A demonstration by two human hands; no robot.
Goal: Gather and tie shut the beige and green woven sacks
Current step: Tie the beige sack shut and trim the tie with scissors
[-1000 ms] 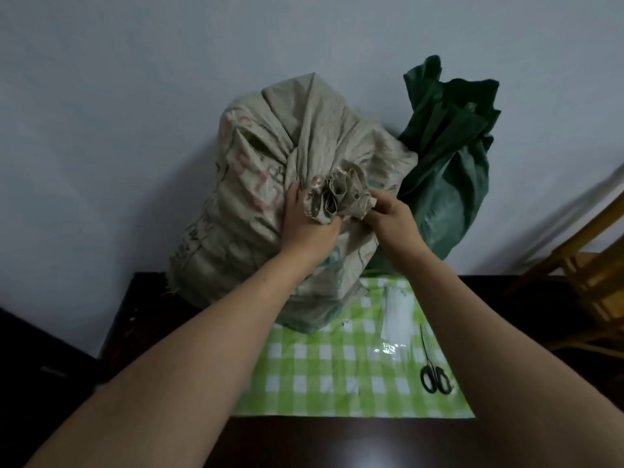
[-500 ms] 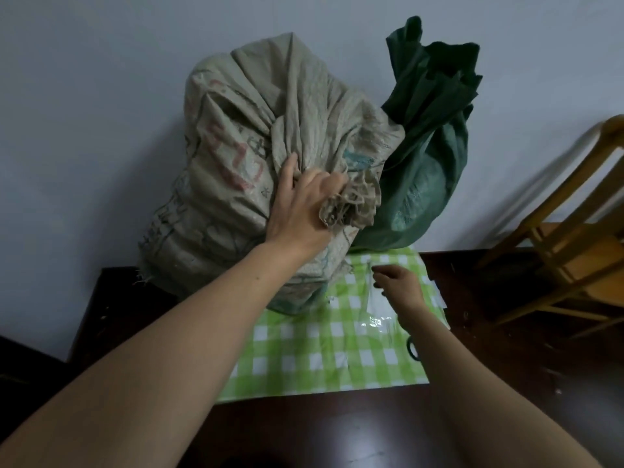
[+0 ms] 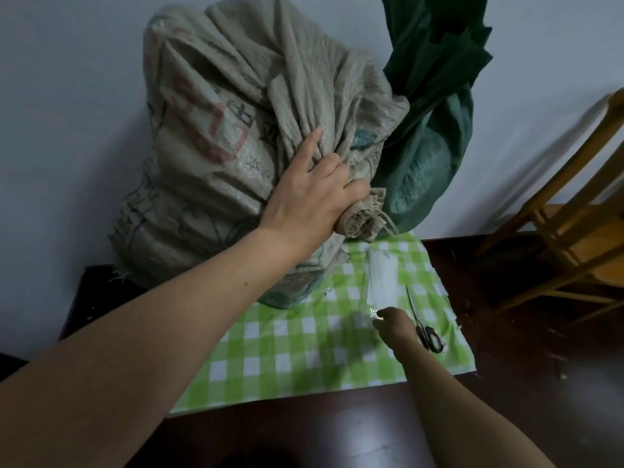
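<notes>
The beige sack [image 3: 216, 157] is seen standing on the dark counter [image 3: 304, 434], leaning back toward the pale wall [image 3: 67, 96], its lower edge resting on a green-and-white checked cloth [image 3: 304, 349]. The sack is bulging and full, but its contents are hidden by the woven fabric; red and dark printing is visible on its side. Its mouth is gathered into a twisted neck [image 3: 363, 221], which is gripped by the left hand [image 3: 310, 201]: the fingers [image 3: 354, 190] are wrapped over the bunched fabric, while the forefinger is stretched out flat against the sack's folds. A loose thread is seen hanging from the neck.

The green sack [image 3: 425, 163] is set just behind and to the right of the beige one, touching it, with its dark top [image 3: 439, 52] crumpled upward and untied. What it holds cannot be told.

On the cloth, a clear plastic packet [image 3: 383, 282] holding white strips is laid near black-handled scissors [image 3: 427, 332]. The right hand [image 3: 396, 327] is placed at the packet's near end, its fingers pressed together and pinching the shiny plastic edge. A wooden chair [image 3: 574, 214] is seen to the right of the counter.
</notes>
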